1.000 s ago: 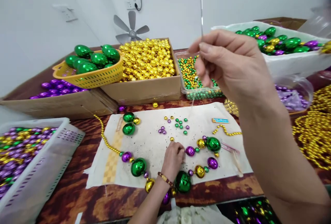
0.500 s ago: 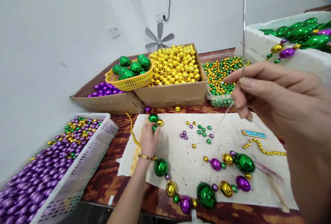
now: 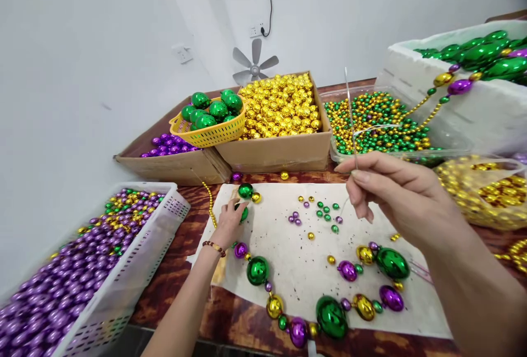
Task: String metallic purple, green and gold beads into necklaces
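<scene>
My right hand (image 3: 382,187) pinches a long thin needle (image 3: 351,112) upright between thumb and fingers, above the white cloth. A pale thread hangs near its fingers. At the cloth's left side, my left hand (image 3: 229,222) has its fingers closed round a green bead (image 3: 244,213), partly hidden by them. Just beyond it lie a larger green bead (image 3: 246,190) and a gold bead (image 3: 256,197). From below my left hand, a strand of shiny purple, gold and green beads (image 3: 331,317) curves along the cloth's front edge to the right.
Small loose beads (image 3: 323,213) lie mid-cloth. A white crate (image 3: 181,203) of mostly purple beads stands left. Behind are a cardboard box (image 3: 275,151) of gold beads, a yellow basket (image 3: 209,136) of green ones and a clear tub (image 3: 341,156). A white foam box (image 3: 453,110) stands right.
My right hand has moved left and lower with the needle, uncovering the tub and a bag of gold beads. My left hand has shifted slightly left and down, showing more of the strand.
</scene>
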### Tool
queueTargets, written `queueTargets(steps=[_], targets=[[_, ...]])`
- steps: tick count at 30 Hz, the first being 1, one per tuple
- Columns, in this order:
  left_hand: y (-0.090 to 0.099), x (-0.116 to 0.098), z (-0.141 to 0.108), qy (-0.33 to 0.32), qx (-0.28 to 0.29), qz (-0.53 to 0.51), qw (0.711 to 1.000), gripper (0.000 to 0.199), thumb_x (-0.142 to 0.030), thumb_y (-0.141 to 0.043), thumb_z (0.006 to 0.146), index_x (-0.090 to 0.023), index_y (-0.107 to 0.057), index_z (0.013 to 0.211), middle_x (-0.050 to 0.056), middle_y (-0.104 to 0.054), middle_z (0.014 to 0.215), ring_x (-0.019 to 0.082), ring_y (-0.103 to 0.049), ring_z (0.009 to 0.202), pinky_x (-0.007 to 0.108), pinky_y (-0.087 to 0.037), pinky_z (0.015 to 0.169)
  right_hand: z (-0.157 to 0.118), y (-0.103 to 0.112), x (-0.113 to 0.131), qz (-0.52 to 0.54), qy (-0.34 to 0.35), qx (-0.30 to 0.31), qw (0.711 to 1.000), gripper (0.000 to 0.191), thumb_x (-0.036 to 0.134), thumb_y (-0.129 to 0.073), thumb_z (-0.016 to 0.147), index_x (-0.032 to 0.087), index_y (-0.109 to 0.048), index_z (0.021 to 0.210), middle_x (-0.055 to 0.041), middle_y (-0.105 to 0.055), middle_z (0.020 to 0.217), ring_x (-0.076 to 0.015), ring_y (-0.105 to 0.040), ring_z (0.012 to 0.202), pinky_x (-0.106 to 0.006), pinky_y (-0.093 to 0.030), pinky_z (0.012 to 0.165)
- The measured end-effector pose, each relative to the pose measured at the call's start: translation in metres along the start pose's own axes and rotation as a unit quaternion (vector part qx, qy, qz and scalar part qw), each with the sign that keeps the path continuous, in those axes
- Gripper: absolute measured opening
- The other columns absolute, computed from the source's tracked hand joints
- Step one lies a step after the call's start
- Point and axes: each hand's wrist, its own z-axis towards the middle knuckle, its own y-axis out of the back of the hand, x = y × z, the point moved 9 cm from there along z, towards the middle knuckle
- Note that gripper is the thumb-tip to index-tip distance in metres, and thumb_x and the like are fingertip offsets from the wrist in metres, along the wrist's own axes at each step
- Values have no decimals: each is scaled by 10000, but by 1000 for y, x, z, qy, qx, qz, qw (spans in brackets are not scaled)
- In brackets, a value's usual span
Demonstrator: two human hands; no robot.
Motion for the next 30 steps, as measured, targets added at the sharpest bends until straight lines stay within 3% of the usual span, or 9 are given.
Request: queueTargets(steps=[6,10,12,15,17,19,21,24,30], targets=[[0,9,-11,-59,5,-85,995,720,-77,-604,697,-212,-428,1382,153,-393,1340,302,-472,1157,457,-404,964,-10,-11,-34,27,-44,7,999,137,222,-532,945,195,-640,1024,14,-605,646,-94,-554,509,-193,-438,445],[19,10,-14,7,-38,-293,955,507,-318,-671,763,-196,-557,1242,101,-559,1128,266,-552,1035,437,-423,950,-20,-15,-54,48,-72,3,996,145,254,-527,950,193,-633,1027,18,-599,653,-89,-551,507,-191,-443,455],[21,5,-18,71,-40,-479,874,429,-394,-667,781,-173,-605,1143,95,-605,1077,258,-583,1012,397,-461,905,-25,-20,-66,52,-91,7,994,151,267,-520,953,195,-625,1033,19,-598,660,-87,-549,509,-190,-438,460],[11,-24,-25,143,6,-738,660,410,-450,-606,839,-162,-606,1132,103,-627,1093,231,-637,947,326,-520,790,-32,-31,-85,53,-114,17,992,174,299,-518,952,199,-599,1070,18,-601,687,-93,-563,529,-192,-432,465],[6,-51,-27,162,45,-830,532,422,-454,-580,864,-170,-587,1175,113,-637,1095,215,-661,911,294,-539,747,-38,-38,-97,48,-125,19,991,184,331,-525,945,193,-591,1047,11,-608,705,-102,-579,542,-195,-423,460],[3,-77,-26,166,82,-876,446,432,-447,-574,874,-198,-559,1226,119,-642,1108,211,-673,905,257,-548,691,-45,-43,-109,31,-139,16,990,194,362,-517,946,183,-589,969,9,-609,700,-105,-583,538,-198,-417,461],[5,-98,-23,157,107,-903,386,449,-461,-571,874,-234,-534,1260,121,-631,1154,226,-674,930,231,-545,629,-55,-46,-123,1,-154,9,988,227,388,-493,956,183,-579,910,22,-590,657,-97,-563,513,-201,-418,473],[10,-120,-17,146,125,-926,326,433,-451,-563,883,-242,-529,1260,117,-625,1165,244,-660,983,253,-558,649,-72,-45,-143,-46,-169,-5,984,246,414,-452,972,197,-562,935,56,-523,583,-89,-514,472,-204,-409,482],[21,-137,-9,152,116,-942,277,339,-356,-545,914,-142,-568,1175,132,-652,1075,218,-660,948,342,-565,825,-98,-47,-168,-68,-168,19,983,235,358,-422,983,186,-540,1091,42,-549,643,-110,-575,528,-216,-416,513]])
